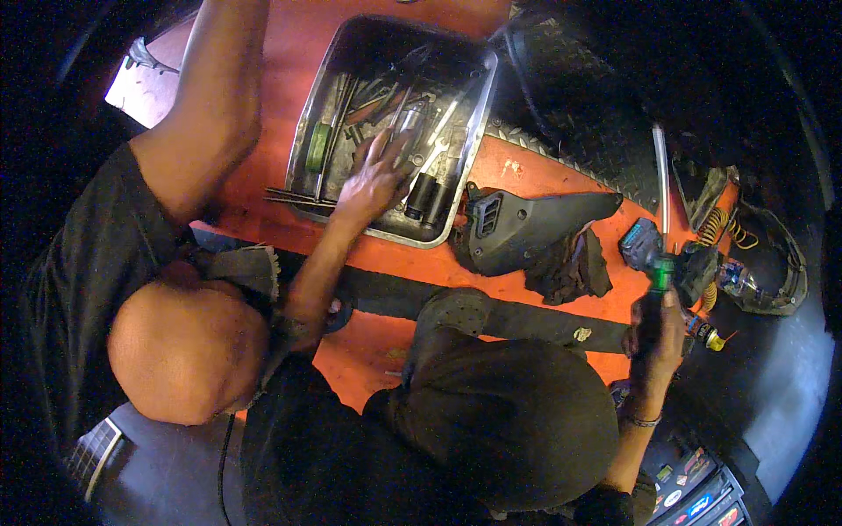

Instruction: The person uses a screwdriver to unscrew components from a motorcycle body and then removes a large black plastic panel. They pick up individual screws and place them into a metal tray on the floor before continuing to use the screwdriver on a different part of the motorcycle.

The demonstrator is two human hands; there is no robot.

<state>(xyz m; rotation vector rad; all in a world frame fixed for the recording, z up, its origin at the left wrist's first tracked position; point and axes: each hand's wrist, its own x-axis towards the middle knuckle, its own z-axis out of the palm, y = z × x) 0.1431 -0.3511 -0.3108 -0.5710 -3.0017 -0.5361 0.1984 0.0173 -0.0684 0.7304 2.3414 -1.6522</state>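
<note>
Both arms extended, hands well apart.
Left hand (379, 171) reaches far and left, palm down, fingers (373, 145) spread and open. Right hand (656, 337) lies at the right, wrist straight, fingers curled shut around a slim grip.

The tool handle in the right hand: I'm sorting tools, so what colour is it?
Green, on the tool handle above the right hand; head view.

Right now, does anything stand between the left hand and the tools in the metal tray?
Nothing visible does. The left hand is inside the metal tray, with its fingers spread over the tools. The other person's raised arm passes to the left of the tray, not across it.
</note>
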